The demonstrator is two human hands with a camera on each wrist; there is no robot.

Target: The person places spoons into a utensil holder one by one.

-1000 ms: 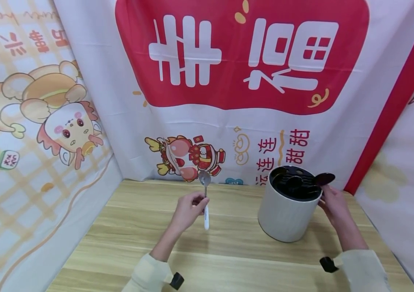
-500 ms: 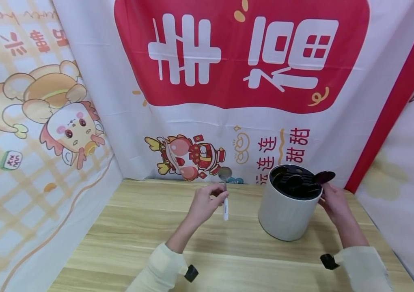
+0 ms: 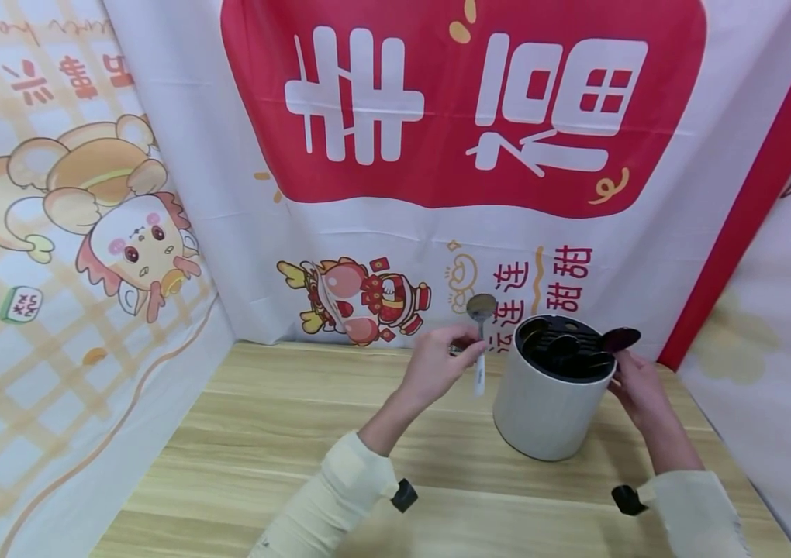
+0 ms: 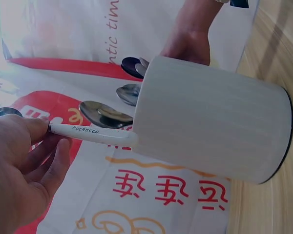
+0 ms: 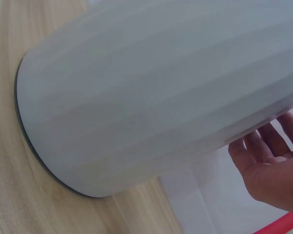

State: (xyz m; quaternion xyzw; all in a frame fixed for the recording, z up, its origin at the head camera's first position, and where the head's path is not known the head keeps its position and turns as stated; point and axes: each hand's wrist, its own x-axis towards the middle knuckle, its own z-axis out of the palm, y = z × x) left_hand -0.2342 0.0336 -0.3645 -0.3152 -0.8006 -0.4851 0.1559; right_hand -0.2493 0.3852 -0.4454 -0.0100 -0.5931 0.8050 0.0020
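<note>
Two hands in frame, both at the far right part of the table (image 3: pixel 312 434).

Left hand (image 3: pixel 435 363): fingers and thumb pinch a spoon (image 3: pixel 480 347) by its white handle. Spoon is held upright, metal bowl on top, handle tip pointing down, clear of the tabletop. It sits just beside the left wall of the utensil holder (image 3: pixel 545 411), bowl about level with the holder's rim. Left wrist view: lettering on the handle legible only in part; handle end lies against or just short of the holder wall, contact cannot be settled from this angle.

Right hand (image 3: pixel 636 391): at the right side of the holder, near the rim. Right wrist view shows the fingers (image 5: pixel 271 141) fairly straight and spread beside the wall, curled around nothing; whether they press the wall is not clear. A dark spoon (image 3: pixel 620 339) sticks out of the holder over the rim just above this hand.

Utensil holder: pale cylinder, dark slotted top insert, dark base ring, standing upright on the wooden table. Left wrist view shows several spoon bowls (image 4: pixel 100 113) rising from the top.

Surroundings: printed cloth backdrop (image 3: pixel 465 108) with a red panel and white characters behind the table; cartoon figures on the left cloth wall (image 3: pixel 88 201). Cream sleeves on both arms, a small black device at each wrist.
</note>
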